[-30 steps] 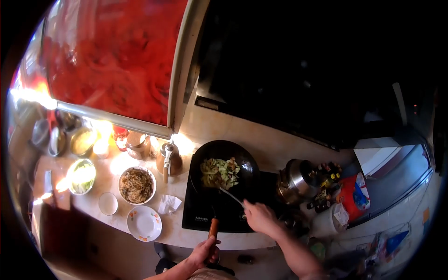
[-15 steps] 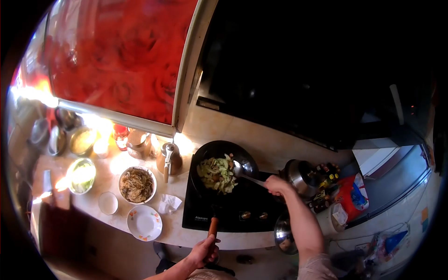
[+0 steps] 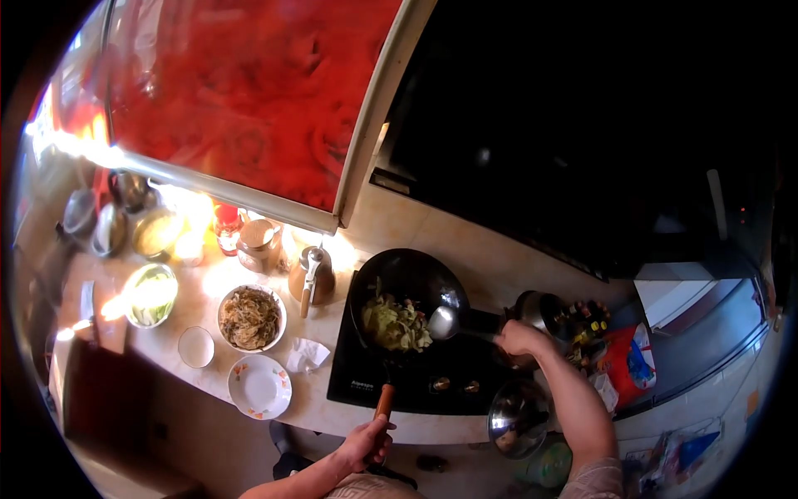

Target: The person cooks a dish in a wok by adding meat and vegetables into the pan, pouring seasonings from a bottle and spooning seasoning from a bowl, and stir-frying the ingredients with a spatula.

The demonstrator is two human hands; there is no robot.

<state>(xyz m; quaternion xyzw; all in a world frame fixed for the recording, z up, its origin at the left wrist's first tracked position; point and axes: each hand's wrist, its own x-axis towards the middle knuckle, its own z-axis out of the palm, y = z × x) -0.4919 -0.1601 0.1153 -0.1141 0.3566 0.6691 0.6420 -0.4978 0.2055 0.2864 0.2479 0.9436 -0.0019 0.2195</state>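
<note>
A dark wok point(image 3: 416, 279) stands on the black stovetop point(image 3: 353, 358), with chopped pale green vegetables point(image 3: 395, 324) gathered in its lower left part. My left hand point(image 3: 368, 441) is wrapped round the wok's wooden handle point(image 3: 384, 402) at the counter's front edge. Closed on the handle of a metal ladle, my right hand point(image 3: 525, 339) is to the right of the wok. The ladle's bowl point(image 3: 444, 323) is inside the wok, at the right side of the vegetables.
To the left are a bowl of shredded brown food point(image 3: 251, 318), a floral plate point(image 3: 260, 387), a small white bowl point(image 3: 196, 347), crumpled tissue point(image 3: 307, 355) and a brown jug point(image 3: 312, 279). A metal pot point(image 3: 536, 312) and metal bowl point(image 3: 519, 418) lie right, near bottles point(image 3: 588, 320). Red cabinet doors point(image 3: 249, 100) hang above.
My right hand and the ladle have moved slightly right and down. The vegetables have shifted lower in the wok. The whole view has also shifted a little. My left hand keeps its grip.
</note>
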